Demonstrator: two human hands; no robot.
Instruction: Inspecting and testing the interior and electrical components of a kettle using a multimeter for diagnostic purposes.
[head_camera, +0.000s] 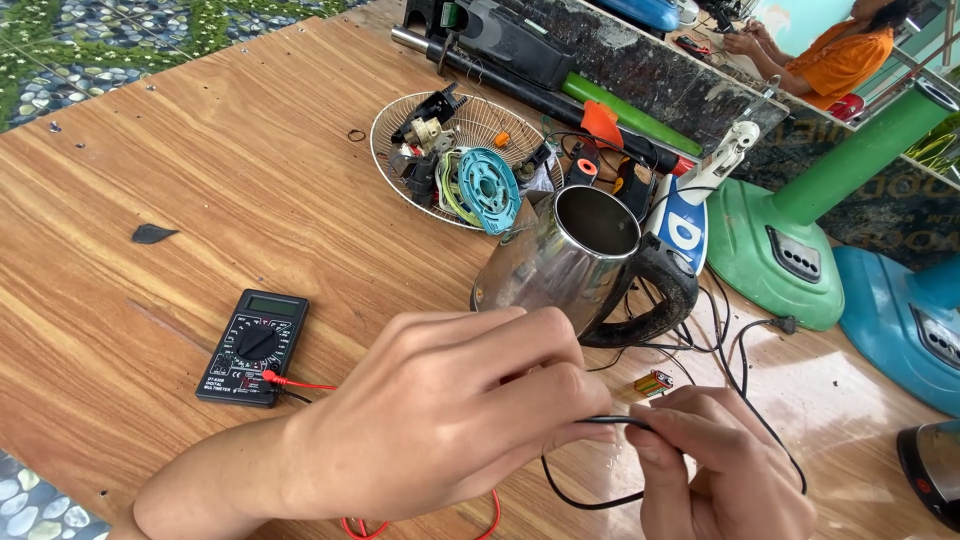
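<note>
My left hand (450, 410) and my right hand (720, 460) are close together near the table's front edge, both pinching a thin black lead (612, 421) between the fingertips. A loop of that black lead hangs below them. A red lead (300, 383) runs from the black multimeter (254, 347) on the left toward my left hand and shows again under my wrist. Just behind my hands stands a steel kettle (575, 262) with a black handle, lid off.
A wire fan guard (465, 160) holds loose parts, including a teal plastic disc (489, 187). A small battery (652, 382) lies by the kettle. Green (775, 250) and blue (905, 320) fan bases stand right. A person in orange (840, 55) sits at the back.
</note>
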